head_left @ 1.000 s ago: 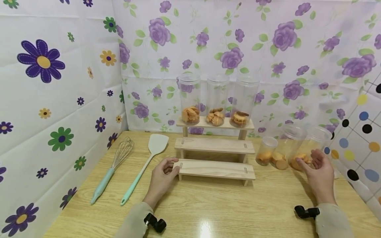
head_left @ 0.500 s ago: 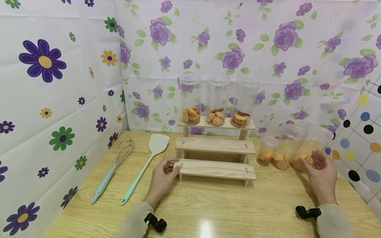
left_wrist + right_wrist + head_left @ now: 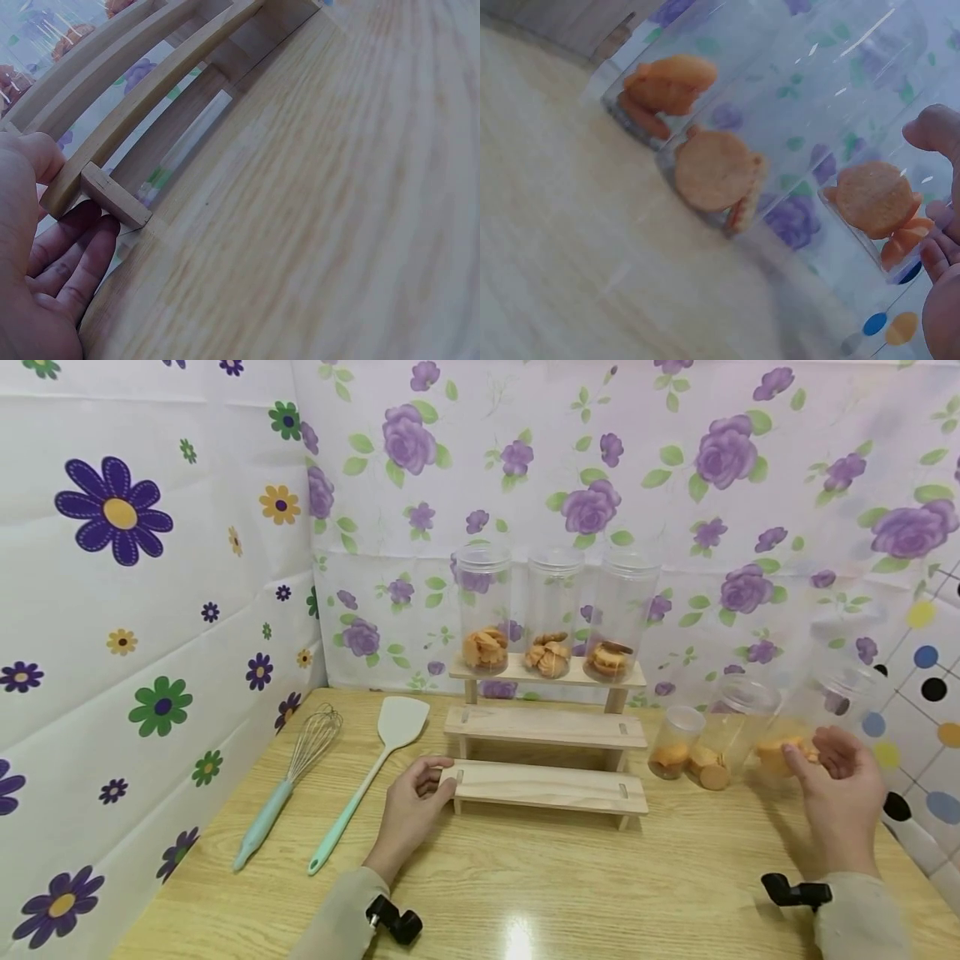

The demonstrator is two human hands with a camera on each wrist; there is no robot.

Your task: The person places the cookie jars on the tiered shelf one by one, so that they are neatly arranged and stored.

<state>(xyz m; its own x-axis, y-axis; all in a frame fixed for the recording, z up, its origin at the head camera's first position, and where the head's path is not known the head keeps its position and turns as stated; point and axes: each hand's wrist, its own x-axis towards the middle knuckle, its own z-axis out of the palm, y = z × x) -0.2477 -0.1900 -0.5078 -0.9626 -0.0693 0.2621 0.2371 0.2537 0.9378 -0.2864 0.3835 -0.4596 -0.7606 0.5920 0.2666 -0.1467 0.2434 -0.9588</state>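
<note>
Clear cookie jar [image 3: 808, 717] gripped in right hand [image 3: 846, 797].

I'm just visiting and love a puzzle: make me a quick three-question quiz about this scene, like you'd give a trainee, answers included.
1. How many jars stand on the top shelf of the rack?

2. True or false: the spatula lies between the whisk and the rack.

3. Which part of the rack does the left hand grip?
a) top shelf
b) middle shelf
c) bottom shelf

Key:
1. Three
2. True
3. c
</note>
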